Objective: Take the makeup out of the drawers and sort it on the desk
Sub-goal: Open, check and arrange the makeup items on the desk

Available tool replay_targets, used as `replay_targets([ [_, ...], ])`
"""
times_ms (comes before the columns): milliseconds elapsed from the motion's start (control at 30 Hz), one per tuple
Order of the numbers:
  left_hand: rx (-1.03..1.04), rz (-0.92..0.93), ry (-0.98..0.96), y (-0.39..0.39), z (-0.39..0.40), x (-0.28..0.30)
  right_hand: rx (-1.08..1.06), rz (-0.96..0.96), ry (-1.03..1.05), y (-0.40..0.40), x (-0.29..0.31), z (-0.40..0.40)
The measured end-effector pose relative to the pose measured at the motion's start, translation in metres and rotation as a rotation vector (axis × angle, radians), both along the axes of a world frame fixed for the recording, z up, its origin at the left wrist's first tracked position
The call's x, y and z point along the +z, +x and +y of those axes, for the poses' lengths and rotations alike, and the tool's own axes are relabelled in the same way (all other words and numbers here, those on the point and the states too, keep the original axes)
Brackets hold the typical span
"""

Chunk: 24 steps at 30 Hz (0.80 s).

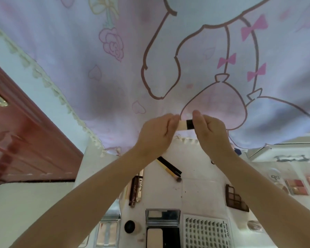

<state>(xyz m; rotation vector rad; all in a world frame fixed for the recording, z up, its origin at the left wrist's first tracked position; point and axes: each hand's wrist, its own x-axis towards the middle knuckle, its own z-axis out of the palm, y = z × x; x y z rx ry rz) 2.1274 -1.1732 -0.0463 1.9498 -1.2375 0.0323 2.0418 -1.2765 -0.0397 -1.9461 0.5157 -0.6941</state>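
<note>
Pink cartoon curtain (115, 68) behind white desk (195, 176). Left hand (156, 133), right hand (211, 133) both pinching small concealer tube (185, 125) ends. Light, stiff, slick; grip near cap.

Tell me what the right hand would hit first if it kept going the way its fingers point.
Most likely the pink printed curtain hanging just beyond the right hand, which pinches the small tube. Depth is unclear, so the gap can't be judged.
</note>
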Motion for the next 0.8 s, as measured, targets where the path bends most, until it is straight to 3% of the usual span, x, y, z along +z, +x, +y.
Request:
replay_targets([
  [233, 0.043, 0.261, 0.049, -0.013, -0.013, 0.035, -0.028, -0.236, -0.271, -0.009, 0.01, -0.003],
  [367, 0.051, 0.819, 0.295, -0.018, -0.011, 0.04, 0.034, -0.322, -0.7, -0.012, 0.014, -0.01],
  [433, 0.043, 0.892, 0.344, -0.017, -0.008, 0.044, 0.103, -0.321, -0.759, -0.012, 0.014, -0.015],
  [467, 0.057, 0.848, 0.325, -0.015, -0.007, 0.047, 0.158, -0.283, -0.693, -0.012, 0.016, -0.019],
  [633, -0.11, 0.236, 0.332, -0.008, 0.004, 0.052, 0.32, 0.044, -0.153, -0.017, 0.026, -0.037],
  [800, -0.038, -0.153, 0.298, -0.001, 0.005, 0.046, 0.397, 0.12, -0.144, -0.022, 0.034, -0.048],
])
